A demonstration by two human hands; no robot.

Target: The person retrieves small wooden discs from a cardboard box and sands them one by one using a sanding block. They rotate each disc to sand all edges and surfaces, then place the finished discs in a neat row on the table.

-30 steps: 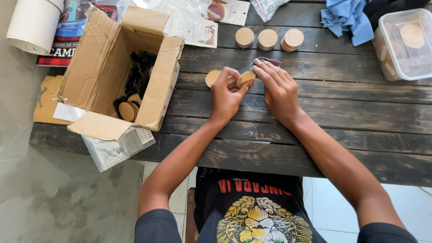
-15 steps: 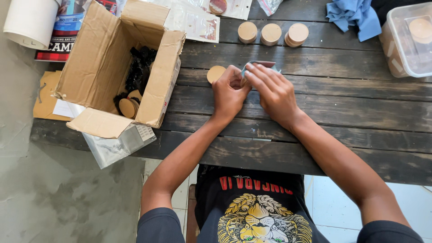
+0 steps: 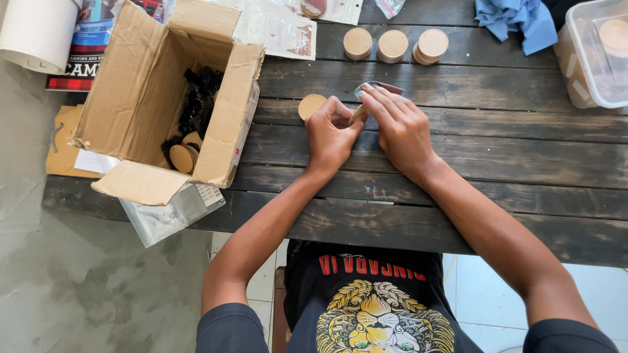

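1. Head view, hands: the left hand (image 3: 329, 134) was curled tight around a small wooden disc (image 3: 357, 115), held on edge between thumb and fingertips above the dark plank table (image 3: 497, 150).
2. The right hand (image 3: 400, 127) lay just beside the left, its fingers pressing a small grey-and-red sheet (image 3: 379, 87) against the disc; the sheet's far edge showed past the fingertips.
3. A second disc (image 3: 311, 106) lay flat on the table, touching the left hand's far side.
4. Farther along the table stood three stacks of discs (image 3: 392, 46) in a row, well apart from the hands.
5. At the left sat an open cardboard box (image 3: 140, 98) with black pieces and more discs (image 3: 183, 157) inside; a clear bag (image 3: 167, 216) stuck out from under it, over the table's edge.
6. Flat clear packets (image 3: 281, 29) lay beyond the box, beside a white roll (image 3: 36, 29) at the top left.
7. At the top right were a blue cloth (image 3: 517, 19) and a clear plastic tub (image 3: 595, 55).
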